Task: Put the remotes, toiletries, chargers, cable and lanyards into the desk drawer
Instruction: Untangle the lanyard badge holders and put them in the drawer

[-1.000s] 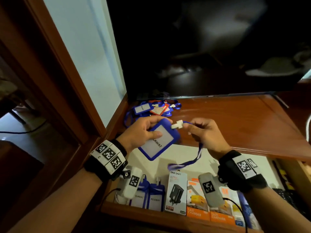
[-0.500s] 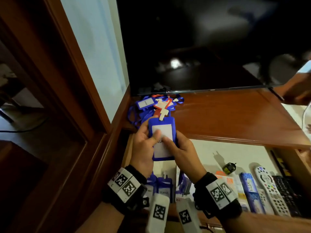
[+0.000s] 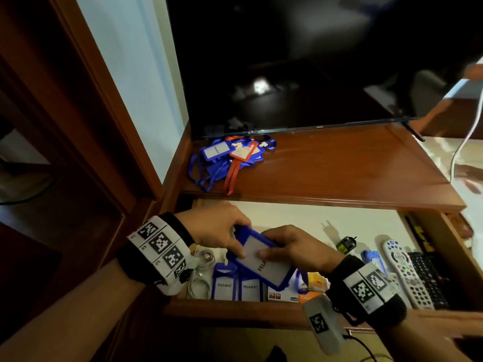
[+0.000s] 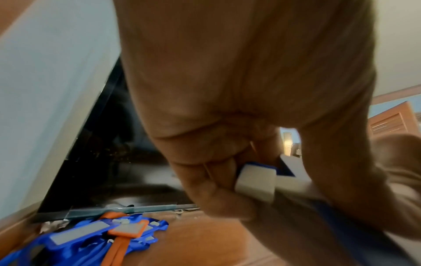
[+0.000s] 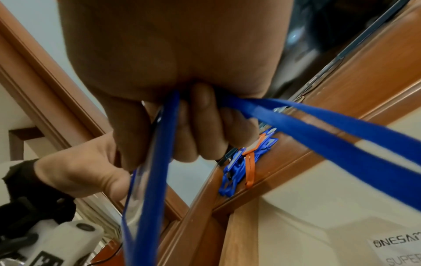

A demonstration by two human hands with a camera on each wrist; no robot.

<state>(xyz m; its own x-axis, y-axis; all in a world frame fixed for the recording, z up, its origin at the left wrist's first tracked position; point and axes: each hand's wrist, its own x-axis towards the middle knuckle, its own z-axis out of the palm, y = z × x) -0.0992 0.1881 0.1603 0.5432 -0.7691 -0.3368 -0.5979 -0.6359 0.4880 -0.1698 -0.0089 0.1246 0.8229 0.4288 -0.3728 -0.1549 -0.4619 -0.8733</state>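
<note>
Both hands hold one blue badge holder [image 3: 264,266] labelled PELAWAT, tilted just above the front left of the open desk drawer [image 3: 313,218]. My left hand [image 3: 235,245] grips its upper left end, with its white clip [image 4: 255,181] against the curled fingers. On its right side, my right hand [image 3: 270,253] pinches the holder, and the blue strap [image 5: 318,129] runs out from between the curled fingers. Two more blue badge holders [image 3: 236,287] lie below it in the drawer. A pile of blue and orange lanyards [image 3: 230,158] lies on the desk top under the TV.
The drawer also holds a coiled white cable [image 3: 201,273] at the left, charger boxes [image 3: 283,296], a black plug [image 3: 346,242], a blue tube [image 3: 371,257], a white remote [image 3: 405,273] and a black remote [image 3: 428,279]. A dark TV [image 3: 300,61] stands on the desk top [image 3: 352,173].
Both hands have come down and toward me with the badge holder, from over the desk's front edge into the drawer. The holder now lies tilted instead of upright.
</note>
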